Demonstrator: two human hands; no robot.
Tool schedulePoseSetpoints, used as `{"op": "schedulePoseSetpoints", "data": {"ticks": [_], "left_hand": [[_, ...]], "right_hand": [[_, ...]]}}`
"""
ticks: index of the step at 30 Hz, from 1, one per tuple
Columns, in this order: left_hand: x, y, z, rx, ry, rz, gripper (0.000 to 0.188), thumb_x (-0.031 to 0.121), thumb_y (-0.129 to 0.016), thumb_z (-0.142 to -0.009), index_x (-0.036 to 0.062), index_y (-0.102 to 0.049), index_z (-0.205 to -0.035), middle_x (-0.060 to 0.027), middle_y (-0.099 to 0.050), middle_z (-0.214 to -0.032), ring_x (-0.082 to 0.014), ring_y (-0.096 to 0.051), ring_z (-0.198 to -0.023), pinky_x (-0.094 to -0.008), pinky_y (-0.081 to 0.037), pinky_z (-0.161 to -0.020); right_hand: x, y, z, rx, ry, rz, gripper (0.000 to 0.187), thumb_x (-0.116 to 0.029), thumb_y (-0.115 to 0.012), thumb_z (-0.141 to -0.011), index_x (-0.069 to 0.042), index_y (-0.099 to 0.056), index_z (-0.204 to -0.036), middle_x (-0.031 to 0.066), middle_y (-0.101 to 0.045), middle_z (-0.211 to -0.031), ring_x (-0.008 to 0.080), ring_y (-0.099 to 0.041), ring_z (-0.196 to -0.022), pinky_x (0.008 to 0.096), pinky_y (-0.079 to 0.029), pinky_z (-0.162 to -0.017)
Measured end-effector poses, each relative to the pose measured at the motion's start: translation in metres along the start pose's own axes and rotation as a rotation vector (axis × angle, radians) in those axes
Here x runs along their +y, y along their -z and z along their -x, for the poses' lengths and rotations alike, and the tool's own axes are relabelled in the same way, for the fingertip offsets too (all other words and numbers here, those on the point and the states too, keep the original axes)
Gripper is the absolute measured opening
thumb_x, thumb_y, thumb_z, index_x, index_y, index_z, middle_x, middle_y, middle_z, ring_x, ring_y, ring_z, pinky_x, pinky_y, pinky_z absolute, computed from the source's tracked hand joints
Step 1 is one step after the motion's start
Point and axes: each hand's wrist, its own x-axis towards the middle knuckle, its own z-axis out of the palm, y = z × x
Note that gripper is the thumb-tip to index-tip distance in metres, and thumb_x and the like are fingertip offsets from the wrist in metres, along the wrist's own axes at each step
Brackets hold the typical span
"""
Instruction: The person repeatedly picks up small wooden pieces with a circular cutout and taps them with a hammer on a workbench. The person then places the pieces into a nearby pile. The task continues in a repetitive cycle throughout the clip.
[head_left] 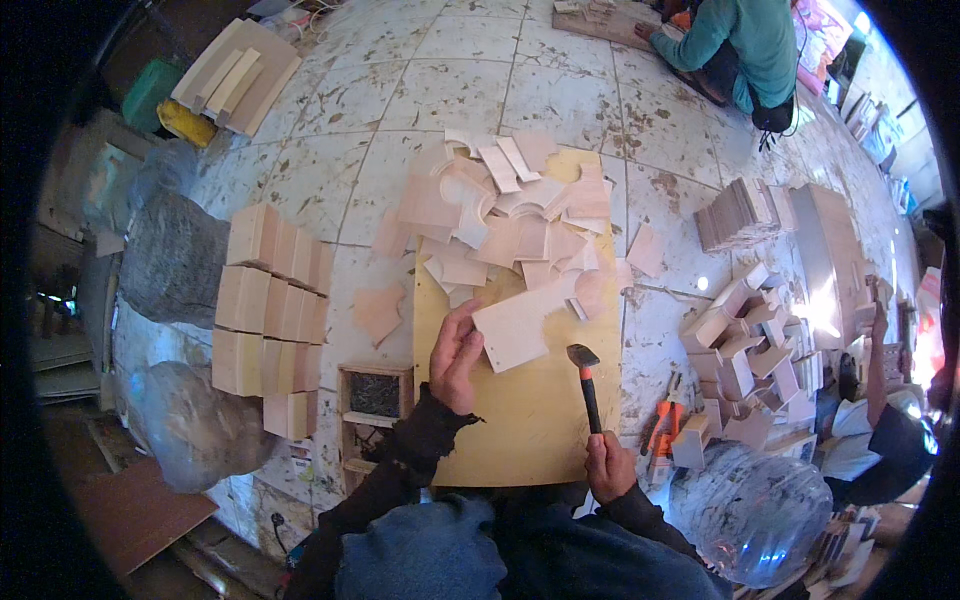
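Note:
My right hand [610, 466] is wrapped round the black handle of a hammer [590, 400], whose metal head points away from me over a yellow board [500, 440]. With my left hand [456, 358] I grip the left edge of a pale flat wooden piece [513, 332], which has small dark marks near its edge and a curved cutout at its right side. The fingers of that hand are partly behind the piece. Just beyond lies a loose pile of thin cut wooden pieces [516, 238], many with curved edges, spread over the board's far half.
Left of me, wooden blocks [268, 300] stand in rows beside a wooden box of nails [374, 394]. To the right are orange-handled pliers [662, 430], heaped wooden parts [745, 340], a plastic-wrapped bundle [750, 510] and stacked panels [735, 215]. Another person [730, 50] crouches at the far right.

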Motion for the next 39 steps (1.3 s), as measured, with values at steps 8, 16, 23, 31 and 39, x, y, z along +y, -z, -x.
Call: {"op": "schedulePoseSetpoints", "data": {"ticks": [8,16,23,31,39], "left_hand": [[-0.018,0.093,0.043,0.387,-0.078,-0.721,0.030,0.021,-0.054,-0.097,0.0015,-0.057,-0.119,-0.0187,-0.065,-0.107,-0.0272,-0.063,-0.099,-0.0402,-0.051,-0.085],[-0.082,0.203,0.082,0.082,0.216,-1.760,0.015,0.006,-0.070,-0.070,0.0070,-0.068,-0.084,-0.0209,-0.064,-0.087,-0.0381,-0.061,-0.077,-0.0467,-0.052,-0.072],[-0.055,0.202,0.081,0.203,0.033,-1.425,0.014,-0.001,-0.070,-0.070,0.0066,-0.067,-0.081,-0.0151,-0.063,-0.088,-0.0322,-0.063,-0.080,-0.0426,-0.052,-0.072],[0.011,0.151,0.066,0.268,-0.153,-0.949,0.020,-0.007,-0.069,-0.073,0.0018,-0.066,-0.090,-0.0106,-0.063,-0.089,-0.0238,-0.065,-0.079,-0.0314,-0.053,-0.072],[0.052,0.017,0.008,-0.154,-0.377,-0.418,0.018,-0.011,-0.067,-0.080,-0.0018,-0.067,-0.096,-0.0153,-0.062,-0.106,-0.0238,-0.070,-0.092,-0.0332,-0.057,-0.080]], "right_hand": [[0.003,-0.005,0.009,-0.061,-0.002,-0.050,0.033,-0.033,-0.047,-0.101,-0.003,-0.055,-0.089,0.0202,-0.055,-0.058,0.0425,-0.058,-0.054,0.0500,-0.041,-0.049],[-0.002,-0.001,0.010,-0.087,-0.046,-0.104,0.033,-0.033,-0.049,-0.101,-0.003,-0.055,-0.089,0.0213,-0.056,-0.060,0.0431,-0.058,-0.056,0.0489,-0.041,-0.051],[0.000,0.014,0.019,-0.036,-0.070,-0.099,0.035,-0.033,-0.047,-0.101,-0.002,-0.056,-0.089,0.0203,-0.055,-0.060,0.0414,-0.058,-0.056,0.0463,-0.041,-0.051],[-0.012,0.041,0.029,-0.033,-0.090,-0.149,0.035,-0.034,-0.048,-0.101,-0.002,-0.054,-0.088,0.0108,-0.055,-0.057,0.0260,-0.057,-0.050,0.0380,-0.042,-0.049],[-0.048,0.065,0.025,-0.152,0.059,-0.208,0.044,-0.044,-0.047,-0.099,-0.003,-0.052,-0.082,0.0010,-0.051,-0.055,0.0107,-0.048,-0.046,0.0284,-0.037,-0.045]]}}
